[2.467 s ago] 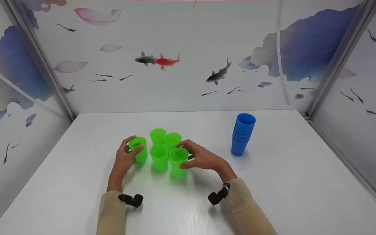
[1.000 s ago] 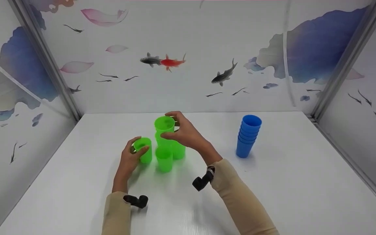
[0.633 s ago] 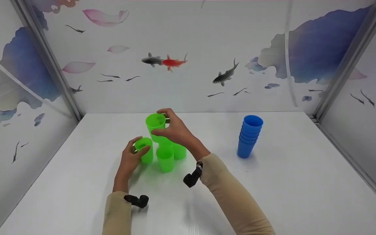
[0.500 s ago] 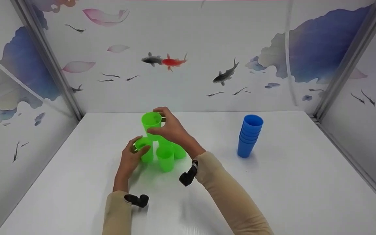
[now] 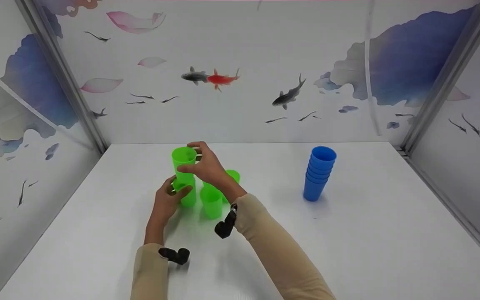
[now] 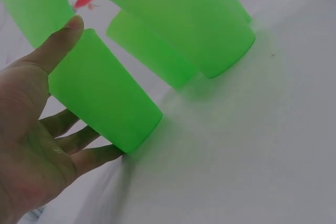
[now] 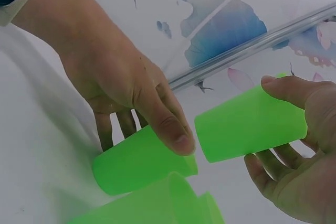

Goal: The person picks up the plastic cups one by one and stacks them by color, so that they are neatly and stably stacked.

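My left hand [image 5: 167,206] grips a bright green plastic cup [image 5: 188,196] standing upright on the white table. Above it, my right hand [image 5: 206,166] holds another green cup [image 5: 183,156] by its sides. In the right wrist view, the raised cup [image 7: 252,119] has its base close to the rim of the lower cup [image 7: 142,166], apparently just apart. Several more green cups stand to the right: a front cup [image 5: 212,204], a back-right cup [image 5: 233,175], and one mostly hidden behind my right hand. The left wrist view shows my left thumb and fingers around the lower cup [image 6: 105,93].
A stack of blue cups [image 5: 318,175] stands upright at the right on the white table [image 5: 348,241]. Walls printed with fish and petals enclose the table at the back [image 5: 240,125] and on both sides. Each wrist carries a small black camera [image 5: 175,255].
My right hand has lifted a green cup from the front right of the group, then carried it left and over the left hand's cup, lowering slightly. My left hand keeps its grip in place.
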The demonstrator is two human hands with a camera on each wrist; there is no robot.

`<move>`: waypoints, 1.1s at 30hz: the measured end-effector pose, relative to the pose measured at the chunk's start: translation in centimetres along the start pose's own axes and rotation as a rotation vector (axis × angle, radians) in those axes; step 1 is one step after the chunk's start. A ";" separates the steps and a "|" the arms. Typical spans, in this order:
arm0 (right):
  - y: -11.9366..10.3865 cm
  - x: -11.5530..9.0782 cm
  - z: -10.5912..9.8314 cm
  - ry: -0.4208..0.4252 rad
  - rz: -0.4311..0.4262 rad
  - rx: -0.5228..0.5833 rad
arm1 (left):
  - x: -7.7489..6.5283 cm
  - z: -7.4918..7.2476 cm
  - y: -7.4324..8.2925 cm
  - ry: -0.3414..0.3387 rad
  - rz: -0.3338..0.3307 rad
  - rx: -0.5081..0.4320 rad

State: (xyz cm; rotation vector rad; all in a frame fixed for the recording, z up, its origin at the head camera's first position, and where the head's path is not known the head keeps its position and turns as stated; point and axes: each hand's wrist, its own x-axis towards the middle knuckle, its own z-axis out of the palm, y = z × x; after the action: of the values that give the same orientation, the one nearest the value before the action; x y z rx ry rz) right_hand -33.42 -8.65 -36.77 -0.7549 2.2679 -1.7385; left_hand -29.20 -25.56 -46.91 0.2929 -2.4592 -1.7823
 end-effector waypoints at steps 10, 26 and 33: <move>1.3 0.3 1.1 -0.005 0.015 -0.104 | 0.2 -0.2 0.1 -0.003 0.015 0.033; 2.4 -0.3 1.8 -0.037 0.023 -0.158 | -0.1 0.0 -0.1 0.012 0.082 0.041; 2.6 -0.7 1.2 -0.055 0.025 -0.155 | -0.2 -0.1 -0.5 0.014 0.088 0.027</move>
State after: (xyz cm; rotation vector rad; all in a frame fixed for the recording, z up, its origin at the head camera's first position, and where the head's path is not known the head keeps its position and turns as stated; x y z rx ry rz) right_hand -33.04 -8.86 -39.73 -0.7893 2.3844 -1.5254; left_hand -28.97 -25.79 -47.36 0.1951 -2.4476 -1.7084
